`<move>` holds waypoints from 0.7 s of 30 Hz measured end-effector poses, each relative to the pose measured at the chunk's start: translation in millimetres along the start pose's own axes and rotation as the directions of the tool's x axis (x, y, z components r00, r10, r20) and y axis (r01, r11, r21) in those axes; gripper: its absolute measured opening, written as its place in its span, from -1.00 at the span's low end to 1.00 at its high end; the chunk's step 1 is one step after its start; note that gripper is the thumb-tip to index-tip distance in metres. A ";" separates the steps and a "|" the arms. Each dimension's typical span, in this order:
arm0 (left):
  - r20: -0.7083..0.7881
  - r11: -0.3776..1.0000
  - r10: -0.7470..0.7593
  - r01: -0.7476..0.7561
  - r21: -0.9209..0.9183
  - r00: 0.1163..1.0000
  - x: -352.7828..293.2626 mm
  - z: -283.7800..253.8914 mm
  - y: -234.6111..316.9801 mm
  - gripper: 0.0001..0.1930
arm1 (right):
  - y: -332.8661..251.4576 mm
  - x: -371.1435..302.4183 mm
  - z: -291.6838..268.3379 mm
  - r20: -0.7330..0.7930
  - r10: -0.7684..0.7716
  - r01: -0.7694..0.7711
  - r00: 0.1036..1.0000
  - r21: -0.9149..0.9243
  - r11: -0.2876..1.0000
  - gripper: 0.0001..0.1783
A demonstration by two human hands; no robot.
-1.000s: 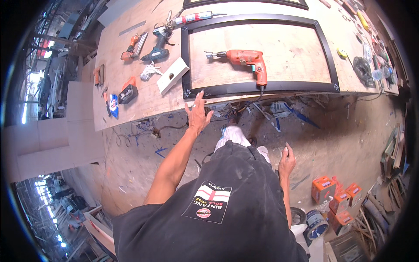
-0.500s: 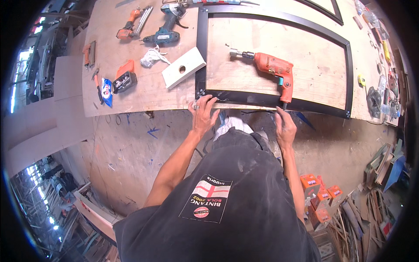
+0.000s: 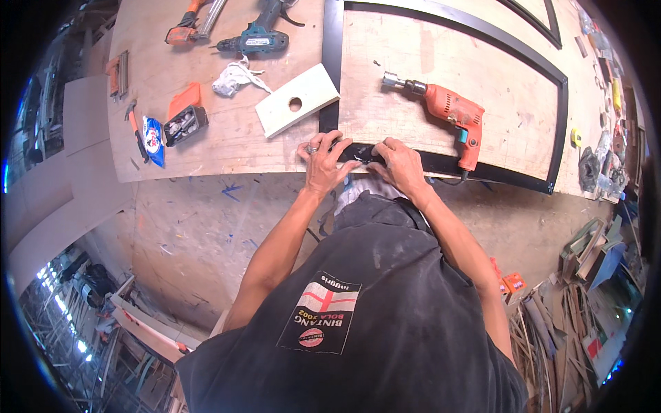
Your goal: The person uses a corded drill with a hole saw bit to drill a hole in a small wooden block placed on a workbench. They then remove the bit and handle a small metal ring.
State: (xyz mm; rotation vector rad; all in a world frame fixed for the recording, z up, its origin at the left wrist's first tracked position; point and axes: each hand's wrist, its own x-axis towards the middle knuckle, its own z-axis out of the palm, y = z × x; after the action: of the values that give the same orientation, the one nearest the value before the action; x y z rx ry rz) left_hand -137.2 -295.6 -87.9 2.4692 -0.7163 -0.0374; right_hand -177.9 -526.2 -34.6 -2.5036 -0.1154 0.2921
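A black rectangular frame lies on the workbench, its near rail along the front edge. At its near left corner, my left hand is closed on the rail, fingertips on top and thumb toward the right. My right hand is closed on the same rail a little to the right, fingers bent over it. Between the hands is a small shiny dark patch or part on the rail, too small to identify. An orange corded drill with a hole-cutter bit lies inside the frame, its handle across the near rail.
Left of the frame lie a cream board with a round hole, a white rag, a teal cordless drill, an orange nail gun, an open box and a hammer. A yellow tape measure sits at right.
My right hand has moved left along the near rail, from the drill's handle to beside my left hand. The view has shifted slightly; my left hand remains at the corner.
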 end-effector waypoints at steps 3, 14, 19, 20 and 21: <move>-0.002 0.997 -0.015 0.014 -0.072 1.000 4.4 -2.2 1.5 -0.40 | -1.2 3.0 0.0 0.023 0.058 -0.058 0.998 0.030 0.998 -0.64; 0.067 0.972 -0.075 0.088 -0.218 0.995 13.5 -9.5 -2.3 -0.62 | -3.9 3.4 4.9 -0.007 0.068 -0.068 0.998 0.035 0.997 -0.76; 0.088 0.982 -0.050 0.065 -0.179 0.995 12.7 -11.2 -0.9 -0.51 | 14.8 5.5 -4.6 0.000 0.103 -0.101 0.995 0.211 0.972 -0.76; 0.101 0.985 -0.044 0.060 -0.163 0.994 12.7 -13.6 2.0 -0.46 | 19.1 2.8 -3.0 -0.015 0.083 -0.077 0.996 0.229 0.970 -0.75; 0.115 0.988 -0.039 0.055 -0.147 0.993 12.9 -15.8 5.4 -0.41 | 23.9 -0.8 1.3 -0.030 0.063 -0.053 0.998 0.245 0.968 -0.75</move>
State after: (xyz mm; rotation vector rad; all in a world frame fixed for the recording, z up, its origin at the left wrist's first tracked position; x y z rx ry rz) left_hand -126.0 -297.7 -70.2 2.3537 -0.6762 -0.2403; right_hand -178.6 -544.9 -49.4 -2.2686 0.0097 0.2655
